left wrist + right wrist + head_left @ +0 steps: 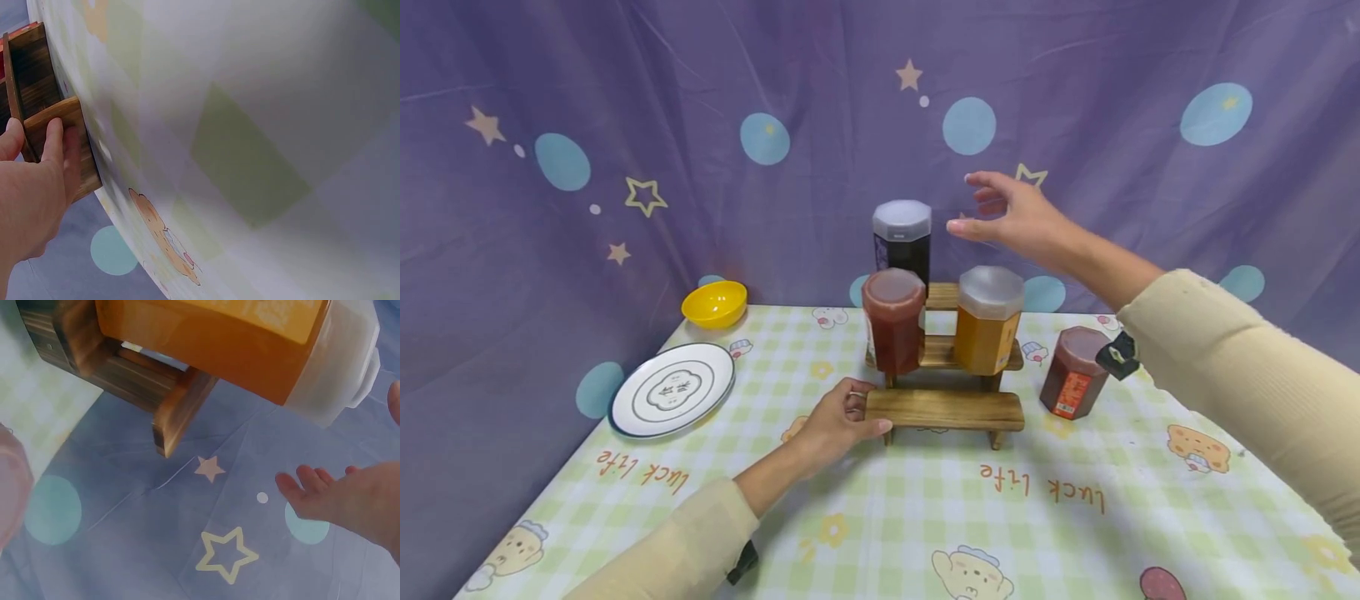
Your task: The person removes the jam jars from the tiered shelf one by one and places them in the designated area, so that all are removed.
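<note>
A stepped wooden rack (943, 408) stands on the table, and my left hand (835, 425) grips the left end of its lowest step. In the left wrist view, the thumb and fingers lie against the wood (81, 162). A dark jar with a whitish lid (902, 223) is on the top step. On the middle step are a red jar (895, 329) at left and an amber jar (988, 333) at right. My right hand (1018, 217) hovers above and behind the amber jar, right of the dark jar, fingers spread and holding nothing; the right wrist view shows it apart from the amber jar's lid (337, 362).
Right of the rack, a dark red jar with a red label (1075, 379) stands on the checked tablecloth (850, 525). To the left lie a white plate with a dark rim (632, 400) and a yellow bowl (715, 307). A purple curtain (835, 75) hangs behind.
</note>
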Motion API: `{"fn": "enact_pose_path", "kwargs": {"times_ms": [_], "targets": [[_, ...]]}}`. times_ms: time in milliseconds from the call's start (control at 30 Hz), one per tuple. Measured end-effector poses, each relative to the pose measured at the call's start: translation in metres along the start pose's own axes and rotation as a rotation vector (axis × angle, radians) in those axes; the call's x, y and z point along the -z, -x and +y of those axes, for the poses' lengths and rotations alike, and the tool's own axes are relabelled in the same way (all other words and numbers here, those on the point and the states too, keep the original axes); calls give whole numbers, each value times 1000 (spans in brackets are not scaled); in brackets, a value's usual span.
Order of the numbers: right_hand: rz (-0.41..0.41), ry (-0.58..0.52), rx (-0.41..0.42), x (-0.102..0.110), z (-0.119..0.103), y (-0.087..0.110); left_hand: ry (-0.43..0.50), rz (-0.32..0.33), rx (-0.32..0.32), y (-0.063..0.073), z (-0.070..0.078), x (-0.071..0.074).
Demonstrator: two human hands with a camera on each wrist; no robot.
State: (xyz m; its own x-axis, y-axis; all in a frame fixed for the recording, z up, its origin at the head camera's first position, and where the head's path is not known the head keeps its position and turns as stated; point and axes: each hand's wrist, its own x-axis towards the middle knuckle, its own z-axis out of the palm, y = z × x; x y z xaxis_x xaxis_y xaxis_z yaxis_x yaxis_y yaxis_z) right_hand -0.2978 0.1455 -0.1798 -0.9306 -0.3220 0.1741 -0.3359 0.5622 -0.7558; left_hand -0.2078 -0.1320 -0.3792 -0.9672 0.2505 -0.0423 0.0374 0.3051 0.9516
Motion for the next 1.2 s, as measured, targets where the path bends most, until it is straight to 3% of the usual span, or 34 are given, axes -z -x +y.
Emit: {"fn": "enact_pose_path", "kwargs": {"times_ms": [467, 767, 1200], "targets": [[-125, 118, 12, -18, -20, -33, 11, 15, 35, 0, 1, -2], [-172, 90, 40, -35, -29, -45, 28, 9, 29, 0, 0, -1], [-184, 34, 85, -43, -30, -46, 24, 14, 27, 0, 3, -2]]}}
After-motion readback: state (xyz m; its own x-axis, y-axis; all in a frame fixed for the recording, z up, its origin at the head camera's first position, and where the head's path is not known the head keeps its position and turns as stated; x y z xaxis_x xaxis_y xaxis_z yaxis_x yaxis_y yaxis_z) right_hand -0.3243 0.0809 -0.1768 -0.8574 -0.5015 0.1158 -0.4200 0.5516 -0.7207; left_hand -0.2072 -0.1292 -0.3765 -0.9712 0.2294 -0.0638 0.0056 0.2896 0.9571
